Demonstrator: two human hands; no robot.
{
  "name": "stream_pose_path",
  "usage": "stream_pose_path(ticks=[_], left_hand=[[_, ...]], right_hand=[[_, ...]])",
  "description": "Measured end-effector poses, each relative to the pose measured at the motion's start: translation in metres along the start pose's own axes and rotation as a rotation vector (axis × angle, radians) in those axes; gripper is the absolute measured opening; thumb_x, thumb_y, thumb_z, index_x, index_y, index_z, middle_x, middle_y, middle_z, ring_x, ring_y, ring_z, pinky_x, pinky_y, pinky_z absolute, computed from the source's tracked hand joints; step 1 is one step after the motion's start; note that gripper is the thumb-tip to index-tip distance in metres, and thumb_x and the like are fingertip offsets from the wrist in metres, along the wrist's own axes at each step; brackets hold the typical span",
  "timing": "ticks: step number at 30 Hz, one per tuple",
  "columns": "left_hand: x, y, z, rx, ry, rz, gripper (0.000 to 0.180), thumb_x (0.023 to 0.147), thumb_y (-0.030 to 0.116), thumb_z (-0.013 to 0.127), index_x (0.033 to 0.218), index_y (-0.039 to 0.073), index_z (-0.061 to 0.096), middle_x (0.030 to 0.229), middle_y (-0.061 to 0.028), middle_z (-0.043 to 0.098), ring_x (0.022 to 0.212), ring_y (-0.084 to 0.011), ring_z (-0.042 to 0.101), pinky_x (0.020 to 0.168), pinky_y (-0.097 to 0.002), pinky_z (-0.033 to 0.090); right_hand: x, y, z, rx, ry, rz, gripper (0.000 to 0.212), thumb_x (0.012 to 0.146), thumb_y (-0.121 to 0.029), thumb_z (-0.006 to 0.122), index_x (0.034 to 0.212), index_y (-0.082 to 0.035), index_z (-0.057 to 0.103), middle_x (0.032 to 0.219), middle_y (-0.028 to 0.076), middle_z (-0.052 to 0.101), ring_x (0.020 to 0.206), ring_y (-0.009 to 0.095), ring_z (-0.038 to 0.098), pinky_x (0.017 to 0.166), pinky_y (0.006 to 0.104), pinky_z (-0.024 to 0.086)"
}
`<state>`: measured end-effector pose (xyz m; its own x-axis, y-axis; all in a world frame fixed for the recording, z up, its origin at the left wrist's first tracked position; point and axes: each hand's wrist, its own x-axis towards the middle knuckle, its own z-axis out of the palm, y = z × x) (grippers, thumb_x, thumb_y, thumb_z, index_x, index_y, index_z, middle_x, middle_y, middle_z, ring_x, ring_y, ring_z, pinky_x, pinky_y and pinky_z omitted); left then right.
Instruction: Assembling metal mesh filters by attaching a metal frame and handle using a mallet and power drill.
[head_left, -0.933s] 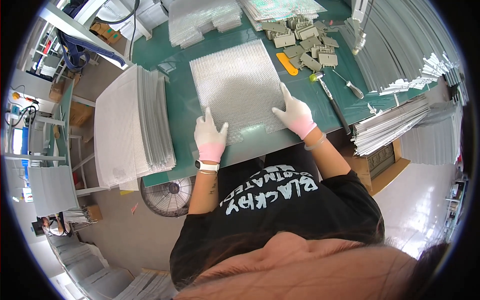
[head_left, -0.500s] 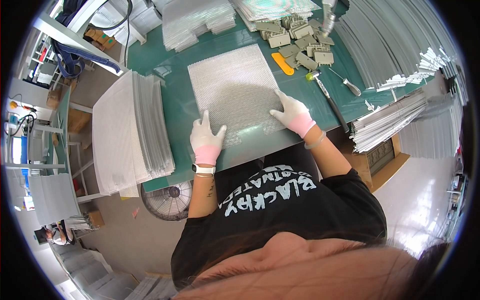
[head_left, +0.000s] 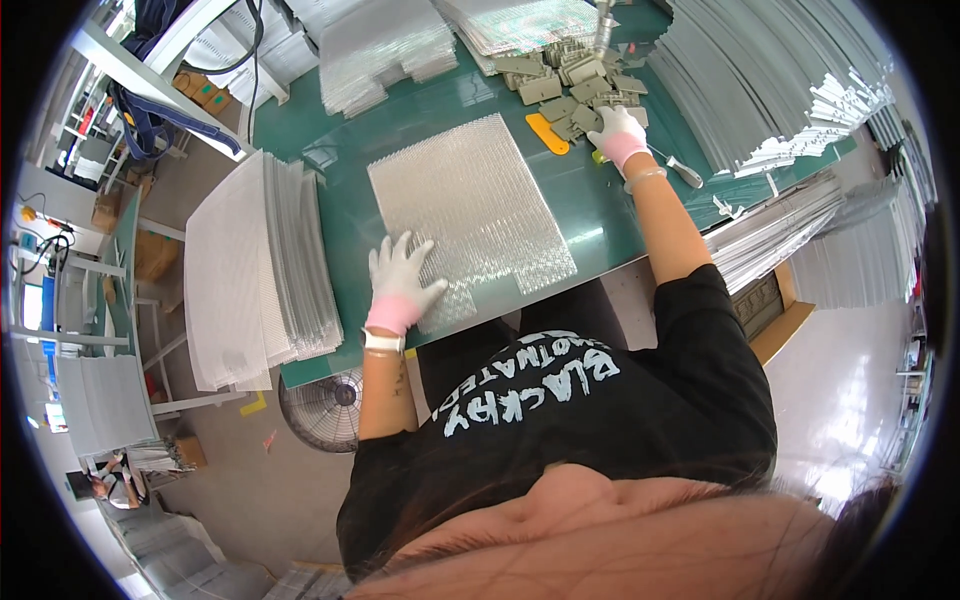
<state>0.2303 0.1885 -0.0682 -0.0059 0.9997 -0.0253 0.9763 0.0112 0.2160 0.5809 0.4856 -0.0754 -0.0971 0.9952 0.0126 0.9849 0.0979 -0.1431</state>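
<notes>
A silvery mesh sheet [head_left: 470,200] with a notched near edge lies flat on the green table [head_left: 345,215]. My left hand [head_left: 398,285], in a white glove with a pink cuff, rests spread at the sheet's near left side. At the far right, my right hand [head_left: 620,135] is over the near side of a pile of grey-green plastic pieces [head_left: 582,70]. Its fingers look apart, and I make out nothing held in them. Below that wrist shows the lime-green head of a hammer [head_left: 599,157]; my arm hides the handle. Left of the hand lies a yellow scraper [head_left: 547,134].
A tall stack of mesh sheets [head_left: 260,270] stands left. More stacked sheets [head_left: 385,50] lie at the back. Long grey strips [head_left: 770,80] fill the right side, near a screwdriver [head_left: 685,172]. A floor fan [head_left: 325,410] and an open carton [head_left: 780,320] stand below table height.
My right hand has left the sheet's right edge and reached up to the pile of pieces. The left hand has spread and shifted slightly left and nearer. The sheet now sits slightly turned.
</notes>
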Motion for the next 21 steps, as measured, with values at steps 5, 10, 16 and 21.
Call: stream_pose_path(ticks=[5,10,16,21], left_hand=[[-0.053,0.051,-0.010,0.038,0.389,-0.043,0.066,0.073,0.028,0.080,0.131,0.008,0.056,0.142,-0.0192,0.045,0.138,-0.0442,0.033,0.116,-0.0589,0.021],[-0.121,0.065,0.057,-1.401,-0.197,0.006,0.022,0.099,0.020,0.058,0.107,0.002,0.067,0.102,-0.0096,0.068,0.096,-0.0204,0.064,0.088,-0.0317,0.050],[-0.111,0.076,0.101,-1.936,-0.056,-0.480,0.041,0.104,0.037,0.050,0.116,-0.002,0.058,0.109,-0.0153,0.065,0.103,-0.0275,0.064,0.092,-0.0418,0.051],[-0.119,0.064,0.122,-0.880,0.138,0.061,0.037,0.103,0.026,0.050,0.127,-0.002,0.052,0.098,-0.0164,0.070,0.077,-0.0294,0.070,0.069,-0.0340,0.057]], right_hand=[[0.004,-0.010,-0.007,-0.034,0.047,-0.057,0.051,0.079,-0.037,0.077,0.121,-0.013,0.063,0.123,0.013,0.062,0.117,0.032,0.060,0.095,0.0437,0.051],[-0.046,-0.016,-0.016,0.851,-0.026,-0.396,0.030,0.084,-0.018,0.075,0.109,-0.004,0.067,0.097,0.006,0.071,0.090,0.016,0.066,0.084,0.0301,0.051],[-0.264,-0.067,-0.014,1.088,-0.714,-0.595,0.018,0.084,-0.016,0.078,0.095,-0.004,0.071,0.083,0.002,0.068,0.073,0.008,0.062,0.066,0.0255,0.050],[-0.328,-0.096,0.072,1.385,-0.838,-0.118,0.022,0.090,-0.016,0.071,0.105,-0.001,0.066,0.084,-0.001,0.065,0.068,0.005,0.057,0.062,0.0226,0.048]])
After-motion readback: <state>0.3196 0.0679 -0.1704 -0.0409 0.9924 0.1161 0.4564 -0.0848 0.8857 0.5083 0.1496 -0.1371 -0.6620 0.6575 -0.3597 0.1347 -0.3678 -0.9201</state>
